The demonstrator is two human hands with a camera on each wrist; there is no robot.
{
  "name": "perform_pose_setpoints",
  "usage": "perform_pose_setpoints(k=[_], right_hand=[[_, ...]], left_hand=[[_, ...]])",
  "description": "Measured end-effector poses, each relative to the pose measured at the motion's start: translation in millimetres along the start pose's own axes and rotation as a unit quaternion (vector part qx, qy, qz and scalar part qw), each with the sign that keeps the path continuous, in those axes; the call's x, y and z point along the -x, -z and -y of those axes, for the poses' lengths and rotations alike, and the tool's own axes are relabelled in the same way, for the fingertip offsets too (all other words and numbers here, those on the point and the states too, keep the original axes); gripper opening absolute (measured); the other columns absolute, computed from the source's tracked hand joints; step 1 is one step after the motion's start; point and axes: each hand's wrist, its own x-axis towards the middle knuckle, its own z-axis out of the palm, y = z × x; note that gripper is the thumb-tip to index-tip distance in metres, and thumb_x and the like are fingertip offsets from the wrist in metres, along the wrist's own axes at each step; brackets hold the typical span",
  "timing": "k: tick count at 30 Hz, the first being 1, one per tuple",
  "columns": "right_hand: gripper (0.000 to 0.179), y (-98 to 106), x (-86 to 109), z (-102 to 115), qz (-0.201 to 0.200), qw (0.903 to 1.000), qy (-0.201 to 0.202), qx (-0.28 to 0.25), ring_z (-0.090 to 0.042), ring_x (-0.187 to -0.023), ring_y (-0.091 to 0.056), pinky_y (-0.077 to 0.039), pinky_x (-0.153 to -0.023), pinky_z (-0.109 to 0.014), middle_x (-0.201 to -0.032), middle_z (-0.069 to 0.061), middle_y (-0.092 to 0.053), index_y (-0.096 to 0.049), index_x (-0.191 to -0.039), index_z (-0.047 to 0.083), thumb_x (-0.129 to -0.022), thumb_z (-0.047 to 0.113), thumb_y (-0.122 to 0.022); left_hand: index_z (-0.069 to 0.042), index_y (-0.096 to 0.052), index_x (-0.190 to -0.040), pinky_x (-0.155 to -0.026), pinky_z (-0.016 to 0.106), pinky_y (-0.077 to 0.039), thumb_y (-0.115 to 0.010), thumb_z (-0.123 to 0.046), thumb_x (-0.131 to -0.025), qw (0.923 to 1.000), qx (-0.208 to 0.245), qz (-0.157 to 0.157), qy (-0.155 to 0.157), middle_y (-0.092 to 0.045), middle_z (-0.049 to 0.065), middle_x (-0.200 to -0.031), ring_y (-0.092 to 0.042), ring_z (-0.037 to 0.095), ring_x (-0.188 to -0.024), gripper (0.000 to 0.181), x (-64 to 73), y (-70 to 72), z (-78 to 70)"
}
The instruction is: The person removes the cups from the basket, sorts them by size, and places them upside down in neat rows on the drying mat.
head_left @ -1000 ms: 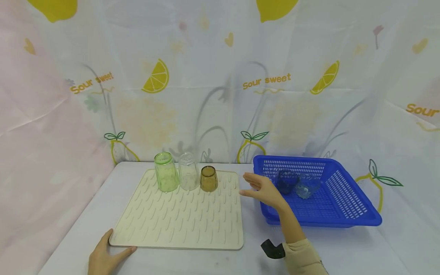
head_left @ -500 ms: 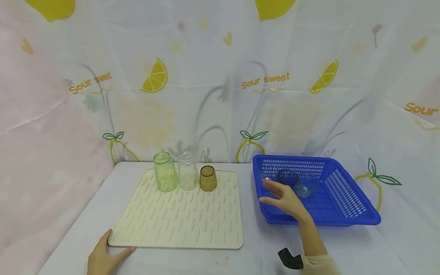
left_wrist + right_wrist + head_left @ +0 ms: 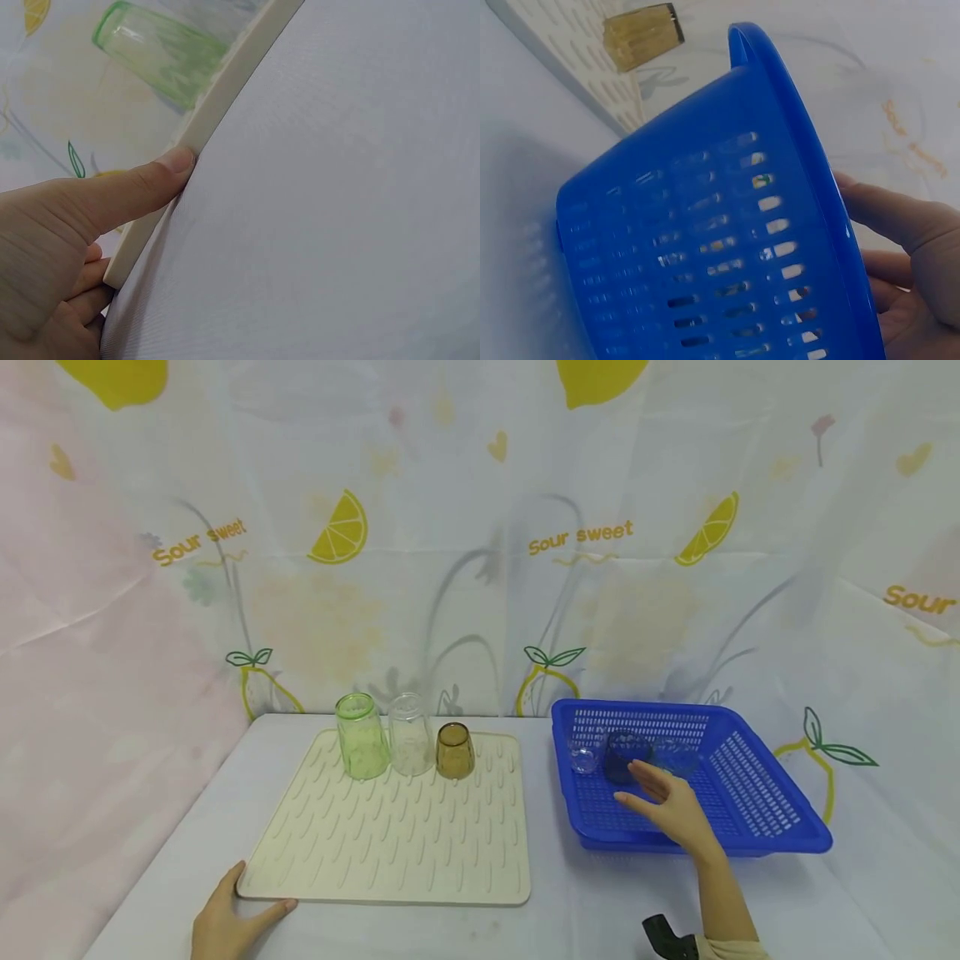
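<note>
My left hand (image 3: pixel 236 922) holds the front left corner of a cream ridged drying mat (image 3: pixel 390 843); in the left wrist view, its thumb lies along the mat's edge, the other fingers around the corner. On the mat's far side stand a green glass (image 3: pixel 363 739), a clear glass (image 3: pixel 411 735) and a small amber glass (image 3: pixel 455 752). My right hand (image 3: pixel 678 814) is over a blue plastic basket (image 3: pixel 787 843), thumb apart from the fingers, holding nothing. In the basket are a dark blue glass (image 3: pixel 621 760), a small clear glass (image 3: pixel 583 760) and another glass (image 3: pixel 678 754), partly behind my fingers.
The basket stands right of the mat, with a strip of white tablecloth (image 3: pixel 551 877) between them. Its raised rim (image 3: pixel 802 142) is close to my right hand in the right wrist view. A lemon-printed curtain (image 3: pixel 465 610) hangs behind the table.
My right hand has moved right, from between the mat and the basket to above the basket's middle, still holding nothing. My left hand has stayed at the mat's corner.
</note>
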Motion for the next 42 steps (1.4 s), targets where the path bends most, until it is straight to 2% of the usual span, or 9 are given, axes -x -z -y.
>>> perform_pose_setpoints(k=[5, 15, 22, 27, 29, 34, 35, 42], right_hand=[[0.068, 12, 4.8, -7, -0.017, 0.9997, -0.007, 0.018, -0.045, -0.124, -0.044, -0.042, -0.099, -0.051, -0.136, -0.032, -0.044, -0.037, -0.137, -0.012, -0.087, 0.021, -0.069], [0.070, 32, 8.9, -13, -0.026, 0.9985, -0.034, 0.034, -0.048, -0.124, -0.043, -0.041, -0.099, -0.052, -0.136, -0.033, -0.043, -0.034, -0.138, -0.013, -0.089, 0.024, -0.067], [0.073, 46, 5.3, -20, -0.025, 0.9975, -0.050, 0.044, -0.049, -0.125, -0.041, -0.040, -0.100, -0.053, -0.137, -0.033, -0.041, -0.032, -0.139, -0.013, -0.089, 0.027, -0.066], [0.073, 59, 0.5, -24, -0.028, 0.9971, -0.047, 0.052, -0.051, -0.124, -0.040, -0.039, -0.099, -0.056, -0.137, -0.035, -0.039, -0.030, -0.139, -0.014, -0.090, 0.026, -0.066], [0.074, 65, -3.1, -23, -0.035, 0.9959, -0.051, 0.066, -0.051, -0.124, -0.040, -0.042, -0.099, -0.055, -0.136, -0.035, -0.040, -0.031, -0.139, -0.014, -0.089, 0.027, -0.066], [0.077, 79, -14.7, -18, -0.019, 0.9950, -0.058, 0.079, -0.053, -0.125, -0.037, -0.040, -0.100, -0.058, -0.137, -0.038, -0.037, -0.028, -0.139, -0.016, -0.090, 0.029, -0.065], [0.078, 83, -17.3, -18, -0.007, 0.9956, -0.056, 0.075, -0.054, -0.125, -0.035, -0.037, -0.100, -0.062, -0.138, -0.039, -0.034, -0.026, -0.139, -0.017, -0.090, 0.029, -0.065], [0.080, 98, -40.2, -21, 0.033, 0.9926, -0.063, 0.098, -0.055, -0.126, -0.033, -0.035, -0.100, -0.064, -0.138, -0.041, -0.030, -0.023, -0.139, -0.019, -0.090, 0.029, -0.064]], left_hand=[[0.016, -0.018, -0.140, -0.108, 0.064, -0.022, -0.082, -0.039, -0.068, 1.0000, 0.000, -0.001, -0.001, -0.023, 0.041, -0.141, -0.022, 0.058, -0.128, 0.111, -0.2, -0.3, 0.4], [0.016, -0.017, -0.140, -0.108, 0.064, -0.023, -0.082, -0.040, -0.068, 1.0000, 0.002, -0.002, 0.004, -0.023, 0.041, -0.141, -0.022, 0.058, -0.128, 0.112, -0.7, -0.4, 2.5], [0.016, -0.016, -0.141, -0.108, 0.064, -0.023, -0.082, -0.039, -0.068, 1.0000, 0.007, -0.005, 0.001, -0.023, 0.041, -0.141, -0.023, 0.058, -0.128, 0.113, -1.6, -0.8, 3.4], [0.016, -0.014, -0.141, -0.108, 0.064, -0.021, -0.081, -0.040, -0.069, 0.9999, 0.004, 0.009, 0.005, -0.022, 0.041, -0.141, -0.021, 0.058, -0.128, 0.113, -0.8, 0.1, 2.8], [0.016, -0.013, -0.141, -0.108, 0.065, -0.020, -0.081, -0.041, -0.070, 0.9999, 0.003, 0.014, 0.006, -0.021, 0.041, -0.141, -0.020, 0.058, -0.128, 0.114, -0.4, 0.5, 2.5], [0.016, -0.015, -0.141, -0.108, 0.064, -0.021, -0.081, -0.040, -0.069, 1.0000, 0.003, 0.008, 0.005, -0.022, 0.041, -0.141, -0.021, 0.058, -0.128, 0.113, 0.6, 0.3, 0.3], [0.016, -0.016, -0.141, -0.108, 0.064, -0.022, -0.081, -0.040, -0.069, 1.0000, 0.003, 0.004, 0.005, -0.022, 0.041, -0.141, -0.021, 0.058, -0.128, 0.112, 0.7, 0.0, -0.5], [0.016, -0.017, -0.140, -0.108, 0.064, -0.023, -0.082, -0.038, -0.068, 1.0000, 0.002, -0.005, 0.002, -0.024, 0.041, -0.141, -0.023, 0.058, -0.128, 0.112, -0.3, -1.0, -0.4]])
